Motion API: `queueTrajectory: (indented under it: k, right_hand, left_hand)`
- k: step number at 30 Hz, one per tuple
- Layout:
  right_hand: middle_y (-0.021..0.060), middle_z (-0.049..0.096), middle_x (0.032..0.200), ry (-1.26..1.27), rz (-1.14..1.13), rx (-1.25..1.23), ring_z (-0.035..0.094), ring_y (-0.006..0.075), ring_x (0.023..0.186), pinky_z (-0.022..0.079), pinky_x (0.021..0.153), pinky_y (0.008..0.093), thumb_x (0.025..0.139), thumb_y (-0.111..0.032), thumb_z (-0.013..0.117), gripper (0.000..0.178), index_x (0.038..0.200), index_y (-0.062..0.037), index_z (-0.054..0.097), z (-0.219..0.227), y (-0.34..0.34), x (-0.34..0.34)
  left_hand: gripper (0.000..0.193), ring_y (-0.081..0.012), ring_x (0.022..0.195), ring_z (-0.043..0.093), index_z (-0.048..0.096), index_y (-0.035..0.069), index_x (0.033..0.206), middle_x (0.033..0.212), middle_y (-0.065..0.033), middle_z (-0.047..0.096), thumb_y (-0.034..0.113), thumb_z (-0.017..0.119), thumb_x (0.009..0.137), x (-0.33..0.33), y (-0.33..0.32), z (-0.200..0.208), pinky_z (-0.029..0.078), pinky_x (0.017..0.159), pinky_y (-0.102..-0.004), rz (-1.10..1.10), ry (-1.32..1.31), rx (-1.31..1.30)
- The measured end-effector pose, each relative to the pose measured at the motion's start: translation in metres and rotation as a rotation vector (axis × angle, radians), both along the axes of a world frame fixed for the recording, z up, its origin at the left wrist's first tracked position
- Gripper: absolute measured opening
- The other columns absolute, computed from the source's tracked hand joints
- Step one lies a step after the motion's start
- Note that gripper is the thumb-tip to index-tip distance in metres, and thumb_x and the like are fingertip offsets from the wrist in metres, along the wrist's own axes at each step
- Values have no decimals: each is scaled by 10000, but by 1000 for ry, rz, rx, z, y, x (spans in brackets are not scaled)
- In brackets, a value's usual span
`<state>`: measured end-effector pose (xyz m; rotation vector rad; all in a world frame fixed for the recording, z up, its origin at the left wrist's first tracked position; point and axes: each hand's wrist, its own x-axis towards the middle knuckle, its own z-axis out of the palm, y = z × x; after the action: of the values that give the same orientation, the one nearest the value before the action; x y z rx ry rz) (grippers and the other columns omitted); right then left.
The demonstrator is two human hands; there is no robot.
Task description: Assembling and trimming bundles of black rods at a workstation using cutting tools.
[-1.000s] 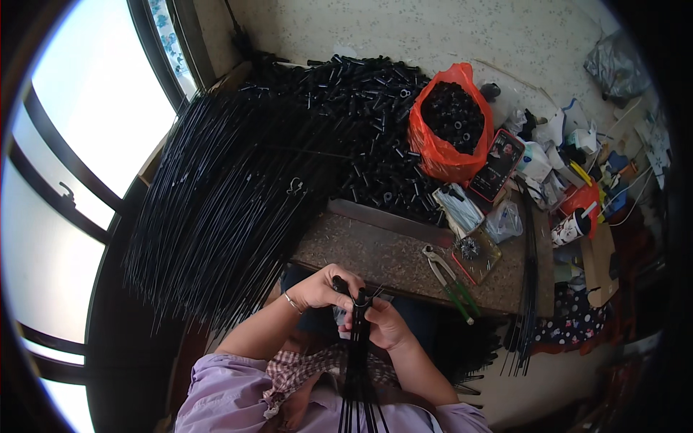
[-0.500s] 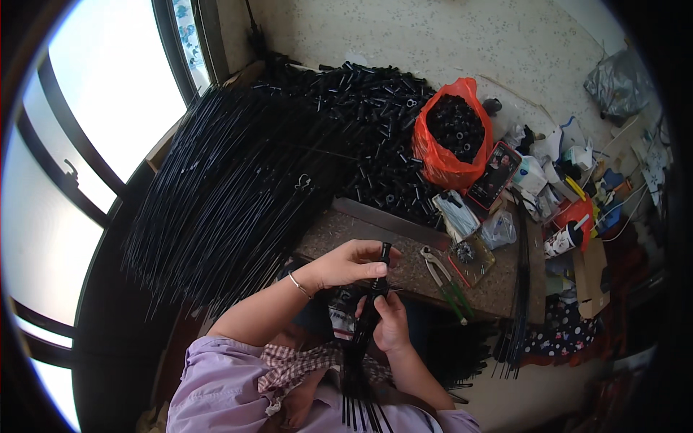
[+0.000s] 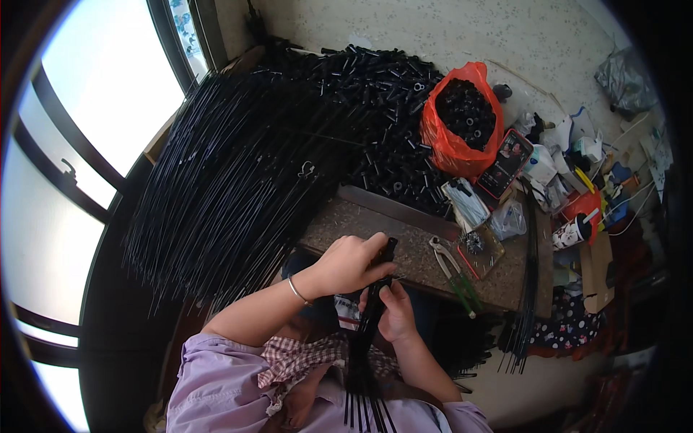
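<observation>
My left hand [image 3: 351,264] is closed round the upper part of a black ribbed plastic tube [image 3: 392,245], whose end shows above the fingers. Just below it, my right hand [image 3: 397,315] grips a bundle of thin black rods [image 3: 359,364], like umbrella ribs, where they gather at the tube. The rods hang over my lap, and their loose ends fan out toward the lower edge. My palms hide how tube and rods join.
A big sheaf of black rods [image 3: 216,187] covers the left of the table [image 3: 346,224]. Behind lie heaped black tubes [image 3: 390,94] and a red bag [image 3: 432,133] of small black parts. Green-handled pincers [image 3: 456,278], a phone [image 3: 505,162] and a patterned cup [image 3: 570,234] are on the right.
My left hand has turned and its fingers have wrapped further over the tube's upper end, covering more of it. My right hand keeps its grip on the rods. The whole view has shifted slightly.
</observation>
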<state>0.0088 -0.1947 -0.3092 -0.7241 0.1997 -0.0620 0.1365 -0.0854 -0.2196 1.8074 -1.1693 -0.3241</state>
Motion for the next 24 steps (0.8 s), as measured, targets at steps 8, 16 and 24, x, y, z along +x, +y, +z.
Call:
queueTrajectory:
  k: [8, 16, 24]
  right_hand:
    - [89, 594, 808, 0, 44, -40, 581, 181, 714, 469, 663, 290, 823, -272, 648, 292, 978, -52, 536, -2, 5, -1]
    - [89, 606, 828, -48, 66, -53, 595, 170, 729, 491, 672, 294, 837, -219, 634, 226, 945, -55, 522, 1, 8, -5]
    - [103, 603, 835, -60, -31, -163, 589, 177, 732, 485, 673, 295, 847, -209, 618, 229, 967, -47, 508, 2, 15, -9]
  left_hand:
    - [248, -45, 565, 526, 472, 1, 835, 593, -11, 558, 140, 675, 809, -4, 13, -17, 413, 473, -206, 63, 284, -152]
    - [349, -160, 451, 503, 411, 23, 742, 530, -76, 464, 207, 707, 767, -9, 14, -4, 353, 428, -277, 101, -39, -119]
    - [292, -53, 502, 417, 438, 19, 771, 529, -32, 436, 164, 691, 789, -3, 19, -3, 334, 429, -250, -29, 219, -165]
